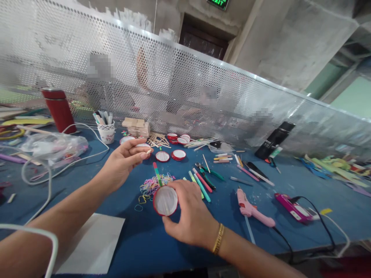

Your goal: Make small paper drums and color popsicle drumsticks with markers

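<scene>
The right hand [189, 216] sits near the front edge of the blue tabletop [145, 239], a gold bracelet [218, 239] at its wrist, with thumb and fingers curled around a red-rimmed lid [165, 200]. The lid's white inner face is tipped up toward the camera. The left hand [123, 164] is raised farther off and to the left, palm turned inward. Its thumb and forefinger are pressed together on a small pale piece [148, 152], too small to name. From that pinch the lid lies nearer and slightly to the right, the two apart but close, and the right hand is the one already on it. A green-and-red craft stick [157, 173] rises behind the lid, its long axis running near to far with a slight lean left. Whether it is fixed to the lid or lies on the tabletop cannot be told. Just left of the lid is a heap of coloured rubber bands [151, 184], and just right of it is a fan of coloured sticks [199, 184] beside small pliers [207, 173]. Farther back lie two more red lids [162, 156], loose wooden sticks [159, 139], a paper cup of pens [106, 132] and a red flask [59, 110]. A pink glue gun [252, 208] lies to the right, and a white sheet [92, 245] lies under the left forearm.
</scene>
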